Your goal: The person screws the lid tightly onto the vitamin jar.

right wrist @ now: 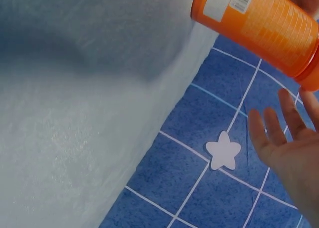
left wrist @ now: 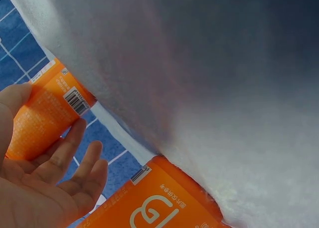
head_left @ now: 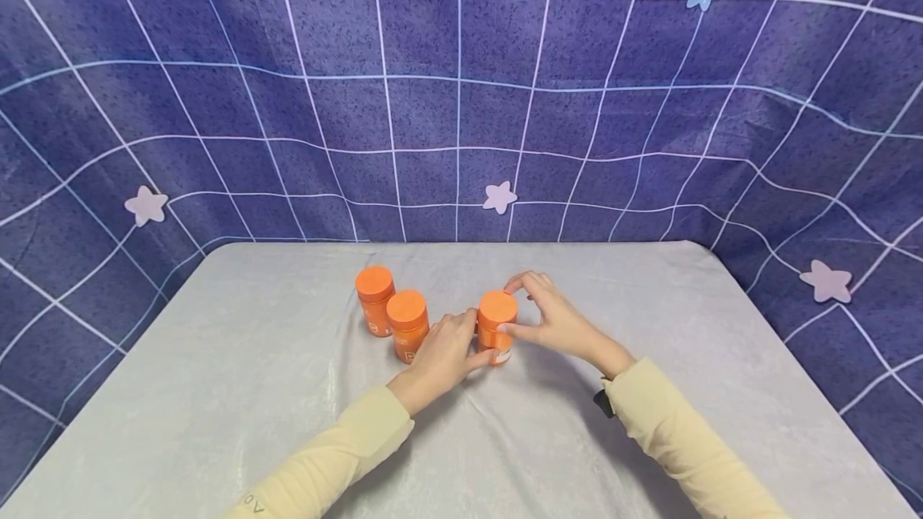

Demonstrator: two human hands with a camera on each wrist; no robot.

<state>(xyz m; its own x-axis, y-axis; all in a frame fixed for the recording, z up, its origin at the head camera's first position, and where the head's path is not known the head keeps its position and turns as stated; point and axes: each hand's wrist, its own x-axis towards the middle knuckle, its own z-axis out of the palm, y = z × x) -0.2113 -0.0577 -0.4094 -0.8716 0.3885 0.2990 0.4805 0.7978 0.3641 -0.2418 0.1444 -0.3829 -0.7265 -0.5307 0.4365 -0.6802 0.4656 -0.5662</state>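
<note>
An orange screw-top bottle [head_left: 496, 309] stands upright on the table, between my two hands. My left hand [head_left: 449, 351] holds its lower body, thumb in front and fingers round the far side; the left wrist view shows this bottle [left wrist: 45, 111] with a barcode label. My right hand [head_left: 551, 320] is at the top, its thumb and index finger on either side of the orange lid. In the right wrist view the other fingers of that hand [right wrist: 294, 143] stand off from the bottle [right wrist: 269, 28]. The lid sits on the bottle.
Two matching orange bottles stand to the left, one [head_left: 409, 327] just beside my left hand and another [head_left: 375, 300] behind it. A pale grey cloth covers the table [head_left: 238, 375]. Behind hangs a dark blue curtain [head_left: 425, 110] with grid lines and stars.
</note>
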